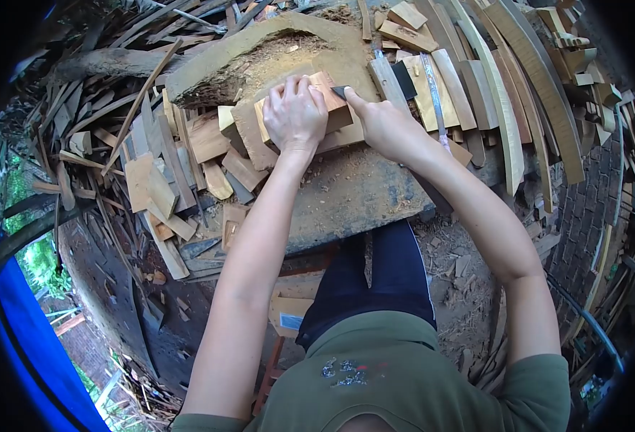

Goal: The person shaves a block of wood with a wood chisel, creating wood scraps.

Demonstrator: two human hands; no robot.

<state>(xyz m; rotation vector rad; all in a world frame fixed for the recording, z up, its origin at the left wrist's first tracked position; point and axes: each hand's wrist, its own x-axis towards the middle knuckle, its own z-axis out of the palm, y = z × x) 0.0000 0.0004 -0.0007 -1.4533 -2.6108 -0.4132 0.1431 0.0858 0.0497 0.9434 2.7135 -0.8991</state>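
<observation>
My left hand [295,111] is wrapped over the left part of a wooden block [328,92], pressing it on the workbench. Against the right end of the block, my right hand [386,124] grips a dark-bladed tool [339,92] with the index finger stretched along it. The blade tip touches the top of the block, and the handle is hidden under my palm and forearm. Beneath the block lies a larger, rough piece of wood [249,133].
Wood offcuts [150,183] are piled at the left of the workbench [346,198]. A metal strip or ruler [432,90] lies on boards to the right, near long curved wooden pieces [497,93]. A blue sheet [33,353] hangs at the lower left.
</observation>
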